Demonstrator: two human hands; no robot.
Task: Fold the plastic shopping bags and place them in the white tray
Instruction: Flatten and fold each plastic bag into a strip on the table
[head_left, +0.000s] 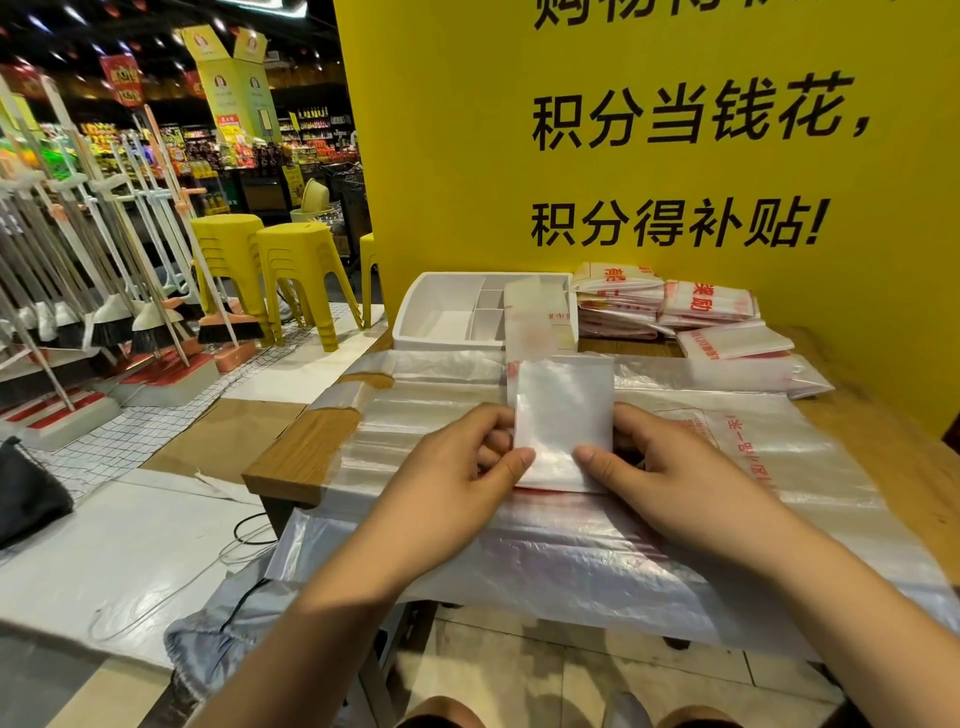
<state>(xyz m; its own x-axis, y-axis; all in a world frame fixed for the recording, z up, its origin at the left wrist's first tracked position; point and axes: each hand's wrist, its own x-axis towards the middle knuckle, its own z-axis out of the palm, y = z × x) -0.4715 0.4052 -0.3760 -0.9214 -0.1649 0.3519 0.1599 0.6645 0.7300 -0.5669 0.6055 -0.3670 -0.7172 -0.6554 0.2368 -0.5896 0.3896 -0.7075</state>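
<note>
Wooden bench (306, 447): folded translucent plastic bag (563, 415) is pinched between left hand (467, 457) and right hand (665, 467); white compartmented tray (431, 306) is set beyond them, nearer the left hand.

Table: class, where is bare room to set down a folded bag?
Bare wood shows at the table's left front corner, beside the spread bags, and by the yellow wall on the right. The white tray's left compartment looks free. Bag stacks crowd the back right.
</note>
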